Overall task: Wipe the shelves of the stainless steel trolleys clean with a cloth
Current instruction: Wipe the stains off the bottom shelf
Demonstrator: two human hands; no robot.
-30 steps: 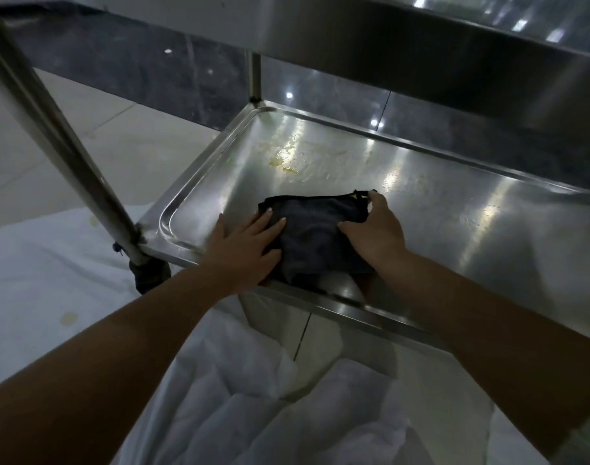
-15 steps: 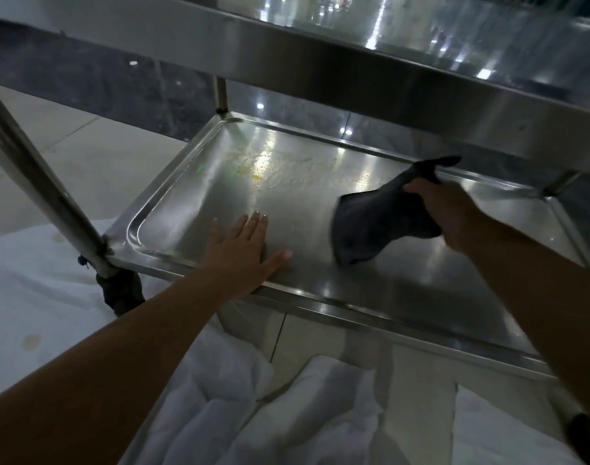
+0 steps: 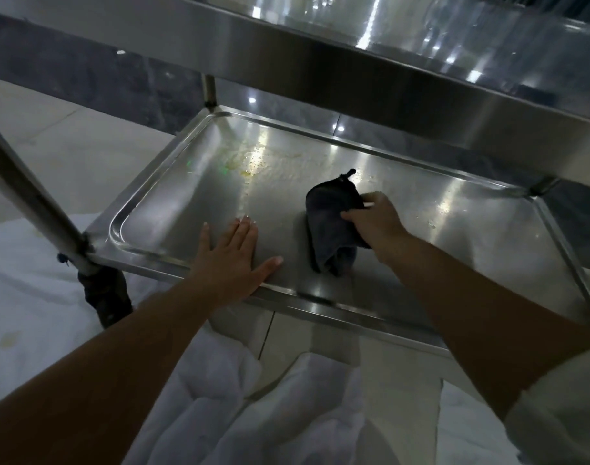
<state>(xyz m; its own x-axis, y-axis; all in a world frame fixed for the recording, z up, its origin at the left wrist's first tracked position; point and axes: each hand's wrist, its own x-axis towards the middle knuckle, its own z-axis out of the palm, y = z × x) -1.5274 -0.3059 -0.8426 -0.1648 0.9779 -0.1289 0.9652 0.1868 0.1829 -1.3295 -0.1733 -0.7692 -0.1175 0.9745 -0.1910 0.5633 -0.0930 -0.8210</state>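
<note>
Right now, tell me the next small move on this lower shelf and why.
Probably sweep the dark cloth, gripped by the right hand, away and leftward to the yellowish smear at the far left of the lower shelf. That patch looks unwiped, and the left hand rests flat on the shelf's near edge, steadying it.

A folded dark grey cloth [image 3: 330, 226] is set near the middle of the lower stainless steel trolley shelf [image 3: 471, 236], gripped from the right by the right hand [image 3: 374, 223]. To its left, the left hand [image 3: 233, 256] is laid flat on the shelf at the near rim. Yellowish residue spots [image 3: 246, 166] are found behind both, toward the far left corner. An upper stainless steel shelf [image 3: 320, 58] is placed above. Crumpled white fabric sheeting [image 3: 226, 417] is spread on the floor in front of and below the shelf.
</note>
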